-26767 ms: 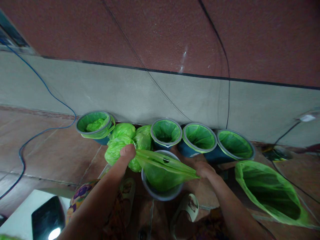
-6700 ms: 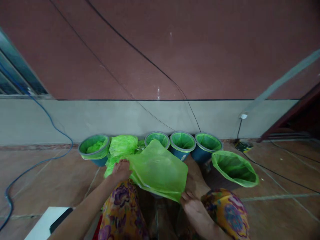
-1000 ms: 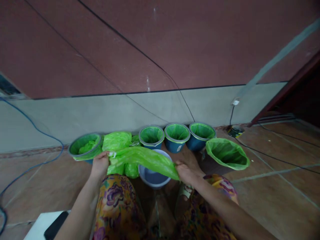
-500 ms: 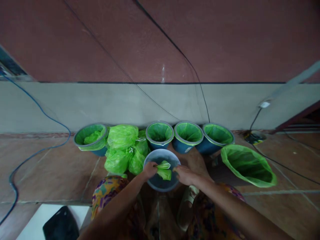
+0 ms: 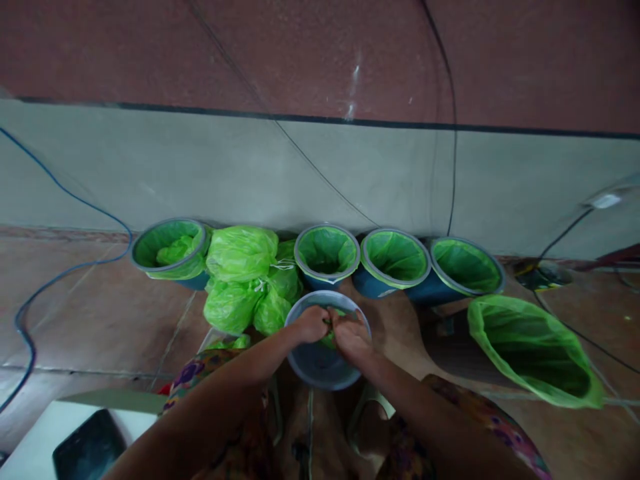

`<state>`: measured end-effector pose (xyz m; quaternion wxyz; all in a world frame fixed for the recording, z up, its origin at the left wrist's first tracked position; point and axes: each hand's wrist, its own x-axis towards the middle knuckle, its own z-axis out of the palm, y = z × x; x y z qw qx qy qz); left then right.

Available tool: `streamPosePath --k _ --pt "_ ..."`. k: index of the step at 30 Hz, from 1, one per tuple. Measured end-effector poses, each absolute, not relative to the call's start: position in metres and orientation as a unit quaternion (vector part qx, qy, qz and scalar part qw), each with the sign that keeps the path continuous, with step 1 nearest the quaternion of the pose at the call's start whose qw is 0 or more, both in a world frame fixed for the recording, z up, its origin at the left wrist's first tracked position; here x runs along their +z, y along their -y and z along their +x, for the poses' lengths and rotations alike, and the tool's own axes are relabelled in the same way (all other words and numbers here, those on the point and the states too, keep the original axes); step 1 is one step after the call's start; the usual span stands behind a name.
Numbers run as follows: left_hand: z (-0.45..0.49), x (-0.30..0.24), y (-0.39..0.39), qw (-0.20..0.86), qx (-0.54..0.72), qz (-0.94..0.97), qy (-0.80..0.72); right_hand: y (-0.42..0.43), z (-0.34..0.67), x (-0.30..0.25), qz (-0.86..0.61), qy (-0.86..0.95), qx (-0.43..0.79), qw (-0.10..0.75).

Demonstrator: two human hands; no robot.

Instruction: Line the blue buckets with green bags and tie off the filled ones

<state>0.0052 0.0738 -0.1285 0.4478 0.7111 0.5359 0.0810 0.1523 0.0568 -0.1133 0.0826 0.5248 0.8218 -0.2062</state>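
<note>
A grey-rimmed blue bucket (image 5: 320,373) stands on the floor between my knees. My left hand (image 5: 311,323) and my right hand (image 5: 350,335) are both over its mouth, fingers closed together on a bunched green plastic bag (image 5: 329,339), of which only a scrap shows between them. The two hands touch each other. The rest of the bag is hidden under them.
Against the wall stand lined buckets: one at left (image 5: 170,247), three at right (image 5: 327,253) (image 5: 395,261) (image 5: 465,270). Tied green bags (image 5: 245,277) lie between them. An open green bag (image 5: 535,350) lies at right. A blue cable (image 5: 55,280) crosses the floor. A dark phone (image 5: 85,450) sits lower left.
A second ago the bag was stretched wide between my hands above the bucket. It has since been gathered small, and my hands have come together over the bucket's mouth.
</note>
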Motion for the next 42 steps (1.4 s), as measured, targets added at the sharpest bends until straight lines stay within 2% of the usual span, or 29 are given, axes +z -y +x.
streamPosePath --k 3,9,15,17,21,23,28,35,39,42 --pt "0.002 -0.127 -0.078 0.430 0.053 0.712 -0.553 -0.068 0.167 -0.123 0.526 -0.807 -0.236 0.131" --pt "-0.010 -0.124 -0.082 0.458 0.023 0.721 -0.520 -0.077 0.190 -0.120 0.473 -0.824 -0.279 0.136" --pt "-0.016 -0.135 -0.088 0.371 0.053 0.768 -0.520 -0.081 0.203 -0.121 0.450 -0.804 -0.353 0.159" --pt "-0.018 -0.138 -0.087 0.353 0.063 0.769 -0.529 -0.085 0.209 -0.121 0.459 -0.792 -0.377 0.139" --pt "-0.017 -0.138 -0.085 0.344 0.065 0.780 -0.519 -0.088 0.206 -0.118 0.505 -0.762 -0.404 0.023" --pt "-0.013 -0.136 -0.085 0.342 0.057 0.788 -0.509 -0.087 0.197 -0.115 0.496 -0.759 -0.422 -0.009" --pt "-0.005 -0.135 -0.085 0.340 0.063 0.795 -0.498 -0.081 0.180 -0.108 0.494 -0.790 -0.360 0.041" --pt "-0.017 -0.132 -0.083 0.303 0.059 0.785 -0.537 -0.088 0.205 -0.114 0.507 -0.795 -0.326 0.074" --pt "-0.019 -0.125 -0.084 0.278 0.033 0.797 -0.535 -0.090 0.212 -0.116 0.514 -0.789 -0.333 0.055" --pt "-0.016 -0.120 -0.086 0.257 0.040 0.813 -0.521 -0.091 0.207 -0.111 0.496 -0.773 -0.394 0.010"
